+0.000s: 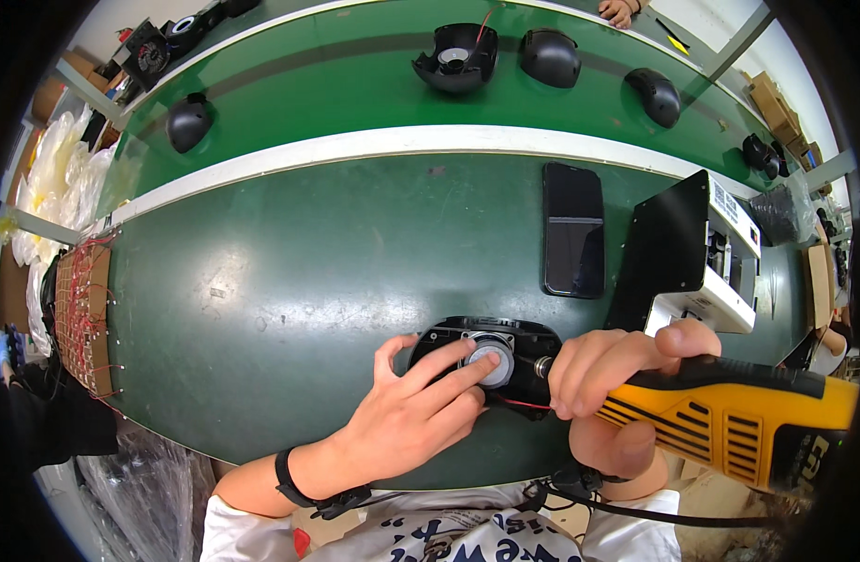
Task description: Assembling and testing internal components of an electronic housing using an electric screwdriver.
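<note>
A black plastic housing half (439, 330) lies on the green bench in front of me, with a round grey speaker driver (497, 367) seated in it. My left hand (407, 421) rests over the housing, its fingers spread and two fingertips pressing on the driver. In my right hand (608, 379) is a yellow and black power screwdriver (720, 421), held with its tip pointing left toward the driver's edge. Whether the tip meets a screw is hidden by the fingers. A red wire (524, 405) runs out at the housing's near side.
A dark phone (573, 234) and a black and white box-shaped device (678, 248) stand to the right. Beyond a white rail (374, 140), several black shells rest on a green belt (327, 94). At left is a cardboard box (81, 318) with red wires. Another person's hand (619, 11) shows at the far side.
</note>
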Demonstrator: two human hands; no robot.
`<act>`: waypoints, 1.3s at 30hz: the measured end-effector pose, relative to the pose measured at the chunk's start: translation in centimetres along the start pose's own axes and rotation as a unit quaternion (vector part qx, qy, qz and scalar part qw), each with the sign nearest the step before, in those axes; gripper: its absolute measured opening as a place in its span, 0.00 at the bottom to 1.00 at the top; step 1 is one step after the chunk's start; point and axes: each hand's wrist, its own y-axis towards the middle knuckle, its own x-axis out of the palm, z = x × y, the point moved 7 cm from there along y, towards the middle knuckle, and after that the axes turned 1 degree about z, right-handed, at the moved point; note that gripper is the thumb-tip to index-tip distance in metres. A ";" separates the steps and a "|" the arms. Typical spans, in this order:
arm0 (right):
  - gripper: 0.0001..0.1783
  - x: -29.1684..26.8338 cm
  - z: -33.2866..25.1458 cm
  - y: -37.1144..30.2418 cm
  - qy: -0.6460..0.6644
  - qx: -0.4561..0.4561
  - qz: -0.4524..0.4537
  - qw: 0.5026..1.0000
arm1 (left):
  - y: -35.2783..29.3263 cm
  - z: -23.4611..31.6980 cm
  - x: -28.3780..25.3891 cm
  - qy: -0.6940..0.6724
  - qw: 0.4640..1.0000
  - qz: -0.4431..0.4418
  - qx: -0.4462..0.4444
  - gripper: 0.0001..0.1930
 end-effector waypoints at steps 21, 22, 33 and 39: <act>0.30 -1.5 -11.0 1.5 -0.119 -0.039 0.164 0.978 | -1.9 0.3 0.0 -0.001 1.000 0.003 0.001 0.25; 0.28 -2.2 -12.1 1.6 -0.137 -0.029 0.171 0.975 | -1.4 0.4 0.2 -0.004 1.000 -0.003 0.010 0.26; 0.09 -10.1 -13.7 2.6 -0.165 -0.119 0.225 0.953 | -0.2 0.8 0.3 0.020 1.000 -0.007 0.011 0.32; 0.06 -10.9 -13.5 0.9 -0.115 -0.115 0.219 0.962 | -0.5 1.2 0.6 0.057 0.998 -0.005 0.000 0.31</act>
